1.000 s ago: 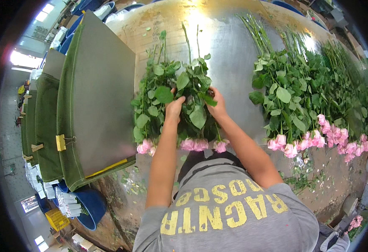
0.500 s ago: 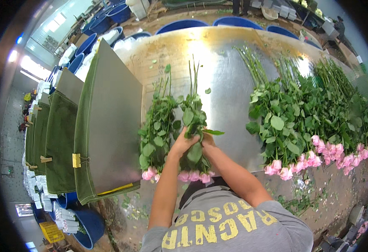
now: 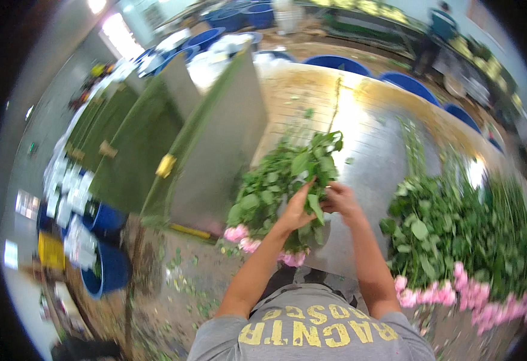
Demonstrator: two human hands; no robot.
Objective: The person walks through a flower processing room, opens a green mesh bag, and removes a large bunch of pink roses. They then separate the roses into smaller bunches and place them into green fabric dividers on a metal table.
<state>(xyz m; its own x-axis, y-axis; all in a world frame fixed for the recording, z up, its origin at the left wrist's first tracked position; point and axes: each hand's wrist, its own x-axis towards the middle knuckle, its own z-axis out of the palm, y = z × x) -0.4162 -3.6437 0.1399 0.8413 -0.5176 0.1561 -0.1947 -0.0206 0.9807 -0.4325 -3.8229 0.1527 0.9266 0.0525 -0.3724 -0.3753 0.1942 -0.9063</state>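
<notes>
Over metal tabletop (image 3: 366,150), right of grey panel (image 3: 221,150), your left hand (image 3: 296,212) grasps leafy pink roses (image 3: 320,157); your right hand (image 3: 342,201) at them, its grip blurred, cannot tell. Rose heap (image 3: 444,234) well apart at right.

left grip (image 3: 296,212): around leafy roses (image 3: 314,162) | right grip (image 3: 342,200): close beside | right: pink rose heap (image 3: 450,240)

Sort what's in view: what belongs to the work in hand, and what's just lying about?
In the work: left hand; right hand; leafy rose bunch between them; roses at right; metal table.

Apparently just lying about: blue tub; yellow crate, both lower left.
</notes>
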